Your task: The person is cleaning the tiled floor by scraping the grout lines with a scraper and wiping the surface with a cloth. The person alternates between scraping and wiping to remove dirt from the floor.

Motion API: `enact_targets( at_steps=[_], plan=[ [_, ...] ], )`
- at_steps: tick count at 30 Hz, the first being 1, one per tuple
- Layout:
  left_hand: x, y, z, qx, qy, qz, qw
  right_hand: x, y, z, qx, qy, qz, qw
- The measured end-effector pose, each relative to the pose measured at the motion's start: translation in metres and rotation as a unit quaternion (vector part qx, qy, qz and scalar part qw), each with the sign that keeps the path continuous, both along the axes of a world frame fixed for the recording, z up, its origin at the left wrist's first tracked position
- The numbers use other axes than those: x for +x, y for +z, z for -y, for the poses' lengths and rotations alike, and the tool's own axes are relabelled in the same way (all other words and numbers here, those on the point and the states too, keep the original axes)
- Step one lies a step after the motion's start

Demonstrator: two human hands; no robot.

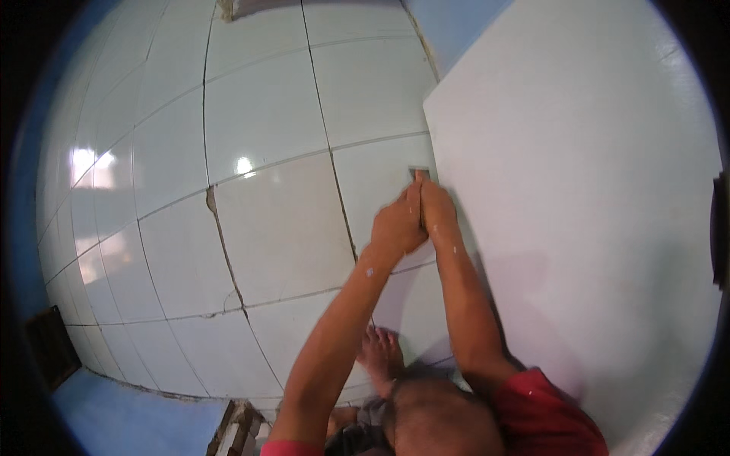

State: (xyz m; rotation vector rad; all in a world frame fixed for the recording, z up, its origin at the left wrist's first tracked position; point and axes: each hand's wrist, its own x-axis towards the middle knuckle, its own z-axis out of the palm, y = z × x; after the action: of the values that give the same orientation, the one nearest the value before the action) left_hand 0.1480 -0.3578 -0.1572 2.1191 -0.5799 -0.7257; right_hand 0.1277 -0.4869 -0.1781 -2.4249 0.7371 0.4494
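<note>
My left hand point(399, 222) and my right hand point(438, 208) meet in front of me, closed together around a small flat-bladed tool, which looks like a putty knife. Only its short grey blade point(413, 172) shows beyond my fingers, one of which lies along it. The handle is hidden by the hands. Just right of my right hand runs the edge of a large smooth white panel point(559, 171). Beneath the hands lies the white tile floor point(274, 228). Pale specks dot both forearms.
Dark, chipped joints point(225, 256) run between the floor tiles. Blue wall point(148, 413) shows at lower left, near a dark wooden block point(54, 347). A pale object point(262, 5) lies at the top edge. My bare foot point(381, 353) rests below the hands.
</note>
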Motion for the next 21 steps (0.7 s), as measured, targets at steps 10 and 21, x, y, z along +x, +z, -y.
enact_targets(
  at_steps=[10,21],
  plan=[
    [-0.016,-0.007,0.011,0.008,0.006,0.006,1.000,-0.017,0.008,0.002,-0.024,-0.001,0.013,1.000],
    [-0.020,-0.001,0.001,-0.020,0.052,0.035,0.998,0.005,0.016,-0.004,-0.076,0.003,-0.013,0.997]
  ],
)
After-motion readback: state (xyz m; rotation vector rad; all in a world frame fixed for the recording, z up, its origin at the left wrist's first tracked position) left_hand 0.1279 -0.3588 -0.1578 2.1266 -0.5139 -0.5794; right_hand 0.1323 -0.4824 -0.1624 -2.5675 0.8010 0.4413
